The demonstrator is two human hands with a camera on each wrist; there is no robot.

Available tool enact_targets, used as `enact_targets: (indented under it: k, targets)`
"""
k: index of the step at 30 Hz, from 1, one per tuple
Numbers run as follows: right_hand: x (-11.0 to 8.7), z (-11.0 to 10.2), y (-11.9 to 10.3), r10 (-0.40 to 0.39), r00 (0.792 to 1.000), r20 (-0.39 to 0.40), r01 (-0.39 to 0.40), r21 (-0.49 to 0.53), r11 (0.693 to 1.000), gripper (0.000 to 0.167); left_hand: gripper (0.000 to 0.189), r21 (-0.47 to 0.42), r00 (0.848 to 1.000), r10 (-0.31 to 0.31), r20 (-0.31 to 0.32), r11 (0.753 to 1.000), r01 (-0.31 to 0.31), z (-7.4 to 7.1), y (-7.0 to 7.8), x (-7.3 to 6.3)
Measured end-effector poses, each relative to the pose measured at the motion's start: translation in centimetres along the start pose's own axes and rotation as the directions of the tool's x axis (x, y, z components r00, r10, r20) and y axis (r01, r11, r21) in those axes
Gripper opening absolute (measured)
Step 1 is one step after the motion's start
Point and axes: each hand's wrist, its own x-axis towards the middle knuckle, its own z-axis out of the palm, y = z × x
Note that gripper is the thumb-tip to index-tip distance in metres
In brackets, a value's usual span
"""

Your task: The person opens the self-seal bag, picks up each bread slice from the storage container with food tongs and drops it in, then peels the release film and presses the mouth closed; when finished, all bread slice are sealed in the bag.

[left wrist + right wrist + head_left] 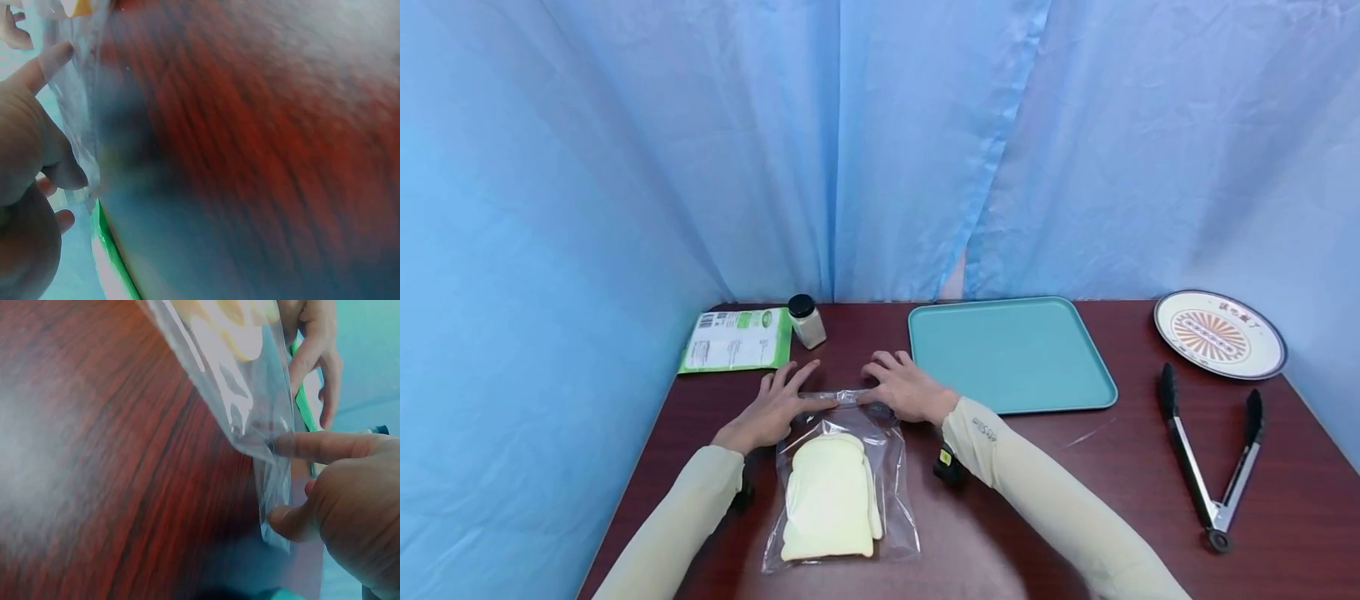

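A clear plastic bag [897, 500] lies flat on the table with pale bread slices [829, 496] inside, one partly covering another. My left hand [775, 414] touches the bag's far edge from the left, fingers spread and thumb stretched along the fold. From the right, my right hand [908, 392] meets the same edge. In the right wrist view, the right hand [356, 500] lays its extended index finger and thumb on the folded plastic. The left wrist view shows the left hand [28, 137] with fingers against the film; its lower part is cut off.
A green-and-white packet [735, 340] and a black-capped jar [807, 321] stand behind my left hand. Beyond my right hand lies a teal tray [1011, 354]. A patterned plate [1220, 333] and open tongs [1198, 475] are at the far right. Blue curtains [910, 150] hang behind the table.
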Motion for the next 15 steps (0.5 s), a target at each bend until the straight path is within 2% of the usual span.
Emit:
enact_targets:
  k: [7, 15]
  targets:
    - [-1.4, -0.1, 1.1, 0.002, 1.000, -0.031, 0.000, 0.036, 0.999, 0.050, 0.079, -0.008, 1.000, -0.019, -0.017, 1.000, 0.018, 0.0, -0.6, -0.8]
    - [-2.7, 0.1, 1.8, -0.008, 0.999, -0.032, 0.008, -0.007, 1.000, 0.053, 0.081, -0.054, 0.998, -0.050, -0.036, 0.997, 0.048, 0.4, -1.7, -2.3]
